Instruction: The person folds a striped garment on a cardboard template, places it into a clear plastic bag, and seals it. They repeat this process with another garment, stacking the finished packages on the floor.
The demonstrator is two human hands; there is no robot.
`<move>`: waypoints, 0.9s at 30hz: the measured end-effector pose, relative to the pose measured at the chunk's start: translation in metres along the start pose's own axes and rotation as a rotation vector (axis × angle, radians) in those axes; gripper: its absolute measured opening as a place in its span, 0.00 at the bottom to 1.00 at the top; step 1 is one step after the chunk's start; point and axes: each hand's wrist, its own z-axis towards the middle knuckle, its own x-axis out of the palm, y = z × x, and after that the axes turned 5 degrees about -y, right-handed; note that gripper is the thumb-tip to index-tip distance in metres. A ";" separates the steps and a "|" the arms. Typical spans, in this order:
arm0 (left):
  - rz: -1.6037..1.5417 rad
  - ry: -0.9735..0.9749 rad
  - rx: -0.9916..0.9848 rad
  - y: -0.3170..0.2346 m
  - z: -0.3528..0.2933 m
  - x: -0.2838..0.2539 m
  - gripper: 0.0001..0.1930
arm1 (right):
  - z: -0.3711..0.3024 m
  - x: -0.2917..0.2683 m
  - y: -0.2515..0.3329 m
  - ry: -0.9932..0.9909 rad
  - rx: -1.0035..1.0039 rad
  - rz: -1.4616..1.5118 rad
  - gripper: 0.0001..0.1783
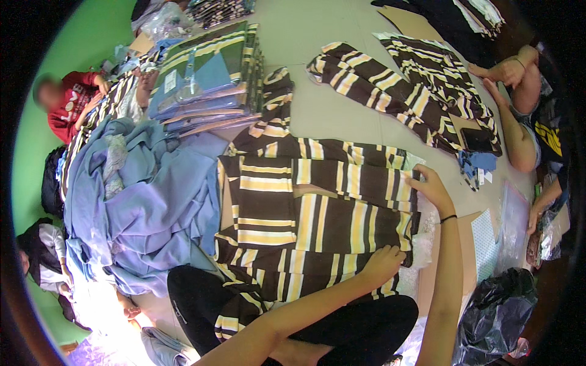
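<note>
A brown, white and yellow striped long-sleeved shirt [348, 227] lies spread before my crossed legs, with a striped square panel [265, 201] near its left end. One sleeve [278, 104] stretches away at the far side. Another striped part drapes over my leg at the near side. My right hand [432, 188] has thumb and fingers closed on the shirt's far right edge. At the near right edge, my left hand [383, 266] is closed with curled fingers on the cloth. Its fingertips are partly hidden.
Blue cloth [146, 201] is heaped at left, beside a stack of bagged folded garments [198, 79]. Another striped garment [390, 91] lies at the far right, near a seated person [525, 116]. A black plastic bag [497, 317] and cardboard [455, 253] are at the near right.
</note>
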 end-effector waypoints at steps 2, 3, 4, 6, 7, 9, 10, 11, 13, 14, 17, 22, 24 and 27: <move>-0.320 -0.015 -0.155 -0.002 -0.005 -0.017 0.09 | 0.003 0.001 0.022 -0.067 -0.065 -0.034 0.14; -0.500 -0.023 -0.285 -0.004 -0.009 -0.028 0.09 | 0.007 0.003 0.036 -0.065 -0.118 -0.004 0.14; -0.667 -0.020 -0.368 -0.005 -0.018 -0.041 0.09 | 0.012 0.006 0.052 -0.062 -0.146 0.017 0.13; -1.035 -0.027 -0.489 -0.002 -0.040 -0.069 0.11 | 0.025 0.020 0.089 -0.077 -0.332 0.054 0.12; -1.245 -0.186 -0.519 -0.003 -0.057 -0.082 0.12 | 0.035 0.032 0.110 -0.014 -0.359 0.070 0.12; -1.329 -0.308 -0.636 0.006 -0.102 -0.118 0.12 | 0.053 0.065 0.152 0.098 -0.333 0.085 0.12; -1.353 -0.438 -0.608 0.010 -0.123 -0.133 0.13 | 0.061 0.088 0.172 0.153 -0.376 0.168 0.13; -1.110 -0.572 -0.716 0.013 -0.144 -0.147 0.14 | 0.065 0.122 0.192 0.232 -0.282 0.372 0.16; -1.218 -0.853 -0.874 0.028 -0.169 -0.169 0.19 | 0.068 0.172 0.216 0.466 -0.216 0.382 0.23; -1.253 -0.836 -0.978 0.039 -0.179 -0.182 0.20 | 0.068 0.198 0.226 0.630 0.125 0.516 0.27; -1.200 -0.906 -1.067 0.056 -0.187 -0.202 0.20 | 0.060 0.239 0.224 0.469 0.010 0.058 0.22; -0.935 -0.884 -1.207 0.074 -0.189 -0.225 0.17 | 0.059 0.262 0.206 0.028 -0.173 0.192 0.09; -0.896 -0.853 -1.247 0.082 -0.189 -0.232 0.14 | 0.061 0.263 0.205 -0.062 -0.149 0.197 0.12; -0.377 -0.877 -1.090 0.078 -0.186 -0.238 0.12 | 0.052 0.255 0.208 0.017 -0.114 0.354 0.11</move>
